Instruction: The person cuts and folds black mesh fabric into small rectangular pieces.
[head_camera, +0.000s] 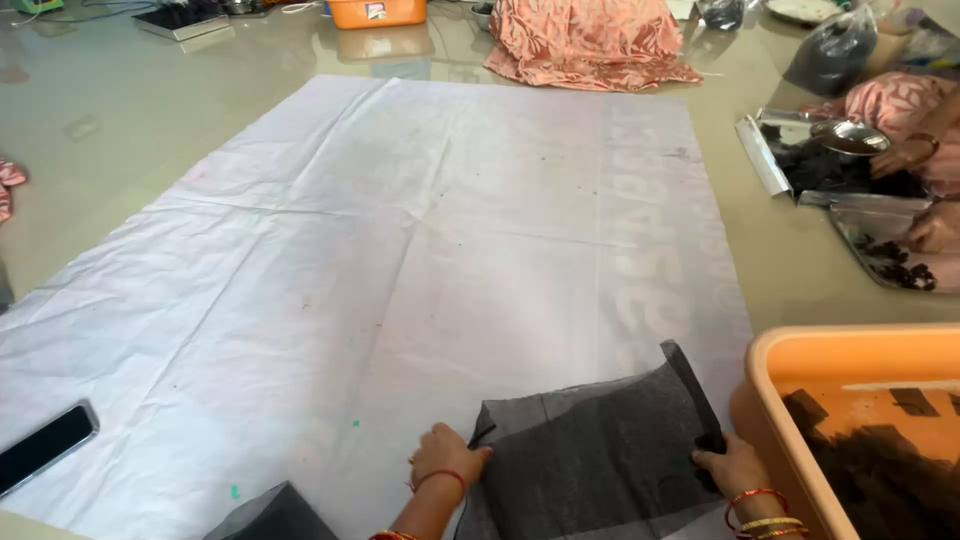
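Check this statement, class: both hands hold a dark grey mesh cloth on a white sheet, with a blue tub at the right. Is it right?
Not quite: the tub is orange, not blue, as the head view shows. The rest holds: the left hand and right hand hold the dark grey mesh cloth on the white sheet.

Between the hands: dark grey mesh cloth (595, 455), thin, matt.
Beneath them: white sheet (400, 260), creased, matt.
Beside right hand: orange plastic tub (800, 350), smooth.

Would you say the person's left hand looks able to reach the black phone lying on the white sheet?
Probably yes: the left hand presses the dark grey mesh cloth, and only bare white sheet lies between it and the black phone.
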